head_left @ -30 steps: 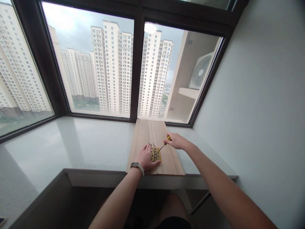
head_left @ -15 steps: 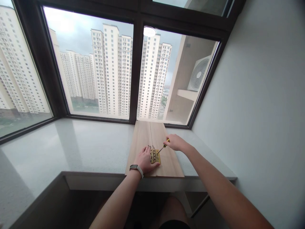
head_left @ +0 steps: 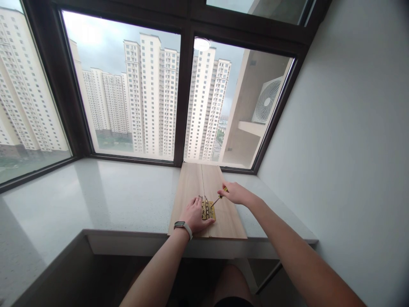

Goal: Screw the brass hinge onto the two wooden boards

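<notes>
My right hand (head_left: 235, 193) is closed round the yellow and black handle of a screwdriver (head_left: 216, 201). Its shaft slants down to the left, with the tip at the right leaf of a brass-coloured hinge (head_left: 211, 211). That hinge lies across the seam between two pale wooden boards (head_left: 188, 179). My left hand (head_left: 194, 214) rests on the boards and over the hinge's left side, fingers stretched out and thumb along the near edge. Part of the left leaf is hidden under it. A few small screws (head_left: 200, 197) show just past the fingertips; their exact number is unclear.
The boards lie on a white countertop (head_left: 134, 200), reaching from its front edge to the dark window frame (head_left: 182, 106). A plain wall (head_left: 335, 128) stands at the right. Below the counter's edge are my legs and a dark recess.
The right hand and screwdriver handle have shifted very slightly, with the tip still at the hinge's right leaf. My left hand stays in place. The view has tilted a little.
</notes>
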A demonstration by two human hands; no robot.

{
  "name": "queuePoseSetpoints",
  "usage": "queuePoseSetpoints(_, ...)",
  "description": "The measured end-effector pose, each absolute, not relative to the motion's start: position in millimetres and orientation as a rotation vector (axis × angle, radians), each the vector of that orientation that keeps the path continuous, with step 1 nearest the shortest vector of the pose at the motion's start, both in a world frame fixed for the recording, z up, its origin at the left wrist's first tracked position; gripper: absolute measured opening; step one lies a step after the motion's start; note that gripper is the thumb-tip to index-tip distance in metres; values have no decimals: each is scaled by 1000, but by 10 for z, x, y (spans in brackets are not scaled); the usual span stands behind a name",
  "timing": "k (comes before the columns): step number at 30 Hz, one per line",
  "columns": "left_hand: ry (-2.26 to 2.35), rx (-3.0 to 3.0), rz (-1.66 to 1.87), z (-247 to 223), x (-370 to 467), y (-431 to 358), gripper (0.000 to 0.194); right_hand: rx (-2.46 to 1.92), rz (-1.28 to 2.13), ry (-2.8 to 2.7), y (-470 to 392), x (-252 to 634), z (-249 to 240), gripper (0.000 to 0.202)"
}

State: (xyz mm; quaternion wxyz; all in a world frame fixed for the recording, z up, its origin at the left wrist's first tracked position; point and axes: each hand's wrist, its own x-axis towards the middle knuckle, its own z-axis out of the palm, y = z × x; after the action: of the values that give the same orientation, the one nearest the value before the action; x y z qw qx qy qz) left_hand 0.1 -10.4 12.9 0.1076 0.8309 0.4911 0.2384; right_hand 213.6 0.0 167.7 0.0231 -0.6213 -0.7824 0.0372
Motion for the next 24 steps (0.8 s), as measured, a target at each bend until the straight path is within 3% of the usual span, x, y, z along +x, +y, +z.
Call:
queuePoseSetpoints(4,1441,2460,708,139,-5,-115,111,-2075,16,-2411,67,2123,1688,57)
queuePoseSetpoints(9,1442,2472,721,127,-8,-116,111,-2109,5,-2483,85,2080,1733,56)
queuePoseSetpoints(17,1458,2463,738,89,-2,-95,112,-2045,5,-2467,55,2042,1729,39)
queuePoseSetpoints(24,1451,2446,732,75,-10,-86,114,-1839,35,-2524,29,2086,1702,11)
